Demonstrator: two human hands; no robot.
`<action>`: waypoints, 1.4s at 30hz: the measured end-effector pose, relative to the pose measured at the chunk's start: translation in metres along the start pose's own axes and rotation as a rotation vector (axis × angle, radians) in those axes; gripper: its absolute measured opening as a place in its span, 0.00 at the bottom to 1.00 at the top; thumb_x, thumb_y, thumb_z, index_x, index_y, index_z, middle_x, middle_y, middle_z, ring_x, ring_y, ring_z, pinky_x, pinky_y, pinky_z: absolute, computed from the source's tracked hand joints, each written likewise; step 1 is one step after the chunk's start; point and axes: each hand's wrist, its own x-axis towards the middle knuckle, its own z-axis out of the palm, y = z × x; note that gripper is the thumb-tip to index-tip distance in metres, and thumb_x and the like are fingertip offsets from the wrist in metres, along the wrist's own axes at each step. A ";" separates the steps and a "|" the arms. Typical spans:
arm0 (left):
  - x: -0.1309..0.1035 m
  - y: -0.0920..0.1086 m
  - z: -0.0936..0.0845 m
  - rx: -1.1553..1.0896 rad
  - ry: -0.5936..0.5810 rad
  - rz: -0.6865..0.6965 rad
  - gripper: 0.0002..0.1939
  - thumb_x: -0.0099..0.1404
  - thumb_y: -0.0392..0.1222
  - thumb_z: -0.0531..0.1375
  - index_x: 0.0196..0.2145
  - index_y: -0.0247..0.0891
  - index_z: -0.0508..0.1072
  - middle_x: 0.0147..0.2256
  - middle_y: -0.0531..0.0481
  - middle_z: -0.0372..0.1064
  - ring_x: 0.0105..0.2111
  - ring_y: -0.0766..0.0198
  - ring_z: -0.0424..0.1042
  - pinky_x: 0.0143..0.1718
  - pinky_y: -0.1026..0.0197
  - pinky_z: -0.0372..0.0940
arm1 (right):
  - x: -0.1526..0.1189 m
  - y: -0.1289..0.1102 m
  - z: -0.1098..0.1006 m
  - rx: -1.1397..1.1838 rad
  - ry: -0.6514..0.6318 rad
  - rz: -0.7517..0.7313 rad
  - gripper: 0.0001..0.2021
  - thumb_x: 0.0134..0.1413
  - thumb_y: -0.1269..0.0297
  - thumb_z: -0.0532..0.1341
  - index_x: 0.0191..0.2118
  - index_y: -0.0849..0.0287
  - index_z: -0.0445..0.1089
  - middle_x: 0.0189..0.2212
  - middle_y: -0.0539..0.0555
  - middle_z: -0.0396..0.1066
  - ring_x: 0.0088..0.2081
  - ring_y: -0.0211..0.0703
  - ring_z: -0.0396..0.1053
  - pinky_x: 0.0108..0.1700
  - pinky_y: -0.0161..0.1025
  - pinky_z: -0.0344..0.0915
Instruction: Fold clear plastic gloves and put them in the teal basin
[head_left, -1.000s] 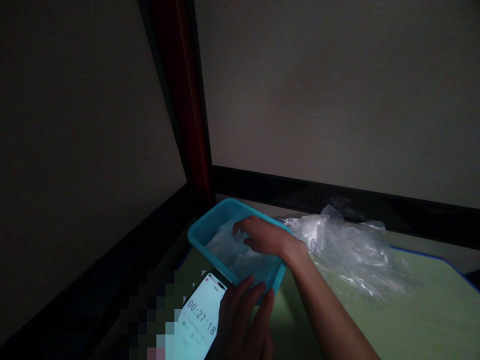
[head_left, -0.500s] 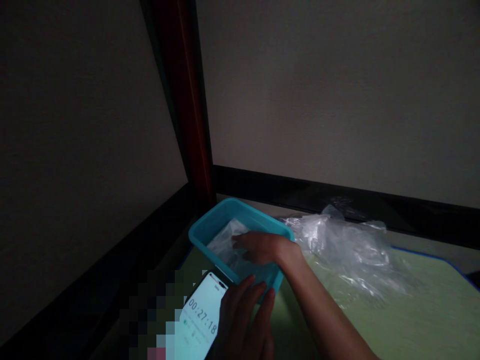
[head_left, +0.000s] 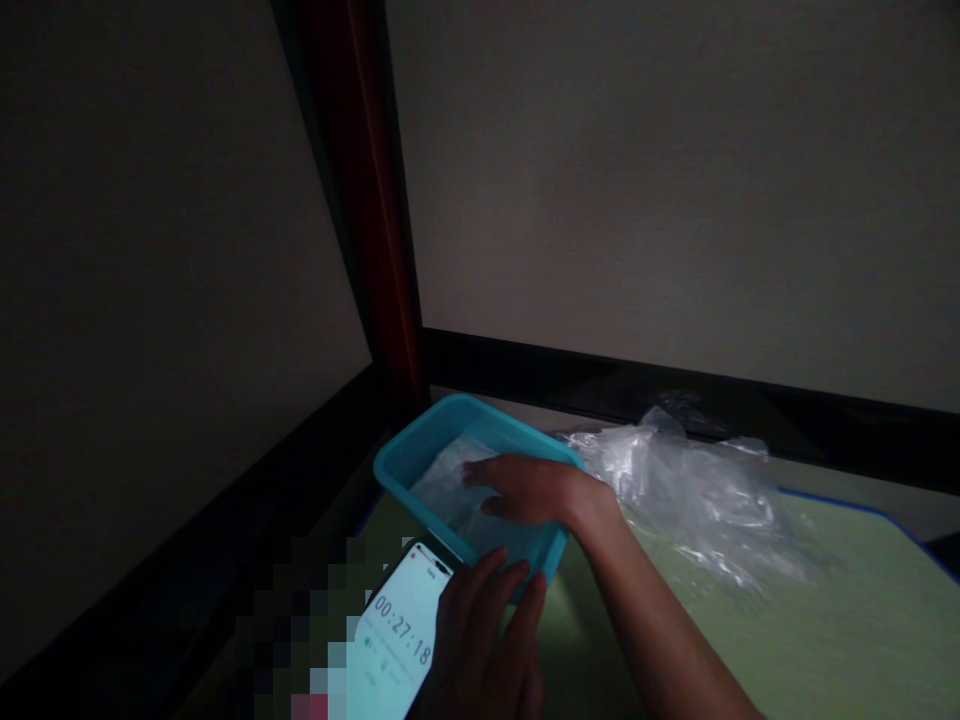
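My right hand (head_left: 536, 490) lies flat, fingers spread, inside the teal tub (head_left: 420, 455) at the far left of the green mat (head_left: 825, 620), pressing on the clear plastic (head_left: 450, 490) that lines it. My left hand (head_left: 487, 640) is at the near edge, fingers loosely extended against the tub's near wall and touching a lit phone (head_left: 397, 640) that shows a timer; it grips nothing that I can see. A loose heap of plastic wrap (head_left: 690, 490) sits just right of the tub. I judge that the thin film could tear or bunch under my palm, and that the tub could slide if my left hand slackens. The room is dim, what lies under the film is hidden, and the near left corner is pixelated.
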 end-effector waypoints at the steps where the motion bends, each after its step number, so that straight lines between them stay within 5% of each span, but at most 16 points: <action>1: 0.000 0.000 0.000 -0.001 -0.004 0.002 0.19 0.59 0.26 0.49 0.45 0.34 0.69 0.41 0.42 0.68 0.48 0.55 0.64 0.47 0.53 0.62 | 0.001 -0.001 0.001 0.000 0.006 0.000 0.22 0.57 0.71 0.54 0.58 0.67 0.59 0.56 0.63 0.60 0.58 0.50 0.57 0.56 0.41 0.57; 7: 0.001 0.001 -0.001 -0.003 -0.001 0.014 0.19 0.58 0.25 0.49 0.46 0.33 0.69 0.41 0.42 0.68 0.49 0.55 0.64 0.48 0.54 0.62 | 0.011 -0.005 0.008 0.011 -0.020 -0.017 0.21 0.55 0.72 0.56 0.55 0.68 0.62 0.52 0.65 0.66 0.52 0.53 0.65 0.50 0.41 0.63; 14: 0.000 -0.001 0.000 0.017 0.004 0.022 0.20 0.58 0.26 0.48 0.46 0.34 0.69 0.41 0.43 0.68 0.48 0.55 0.64 0.47 0.54 0.63 | 0.003 -0.005 0.003 0.023 0.026 -0.004 0.22 0.57 0.71 0.55 0.57 0.70 0.59 0.56 0.66 0.61 0.57 0.53 0.58 0.55 0.42 0.58; 23: -0.002 -0.002 0.001 -0.009 -0.002 0.000 0.20 0.57 0.26 0.49 0.46 0.34 0.68 0.41 0.42 0.68 0.49 0.54 0.64 0.46 0.53 0.63 | -0.012 -0.005 -0.003 0.034 0.051 0.048 0.22 0.58 0.67 0.54 0.58 0.65 0.59 0.55 0.63 0.63 0.55 0.53 0.61 0.53 0.42 0.60; 42: -0.002 -0.001 0.003 -0.017 0.021 -0.003 0.20 0.58 0.27 0.49 0.46 0.35 0.69 0.41 0.42 0.69 0.48 0.55 0.65 0.47 0.54 0.63 | -0.007 -0.022 -0.004 0.003 -0.094 0.019 0.18 0.56 0.73 0.55 0.52 0.70 0.65 0.47 0.69 0.69 0.47 0.56 0.69 0.41 0.41 0.65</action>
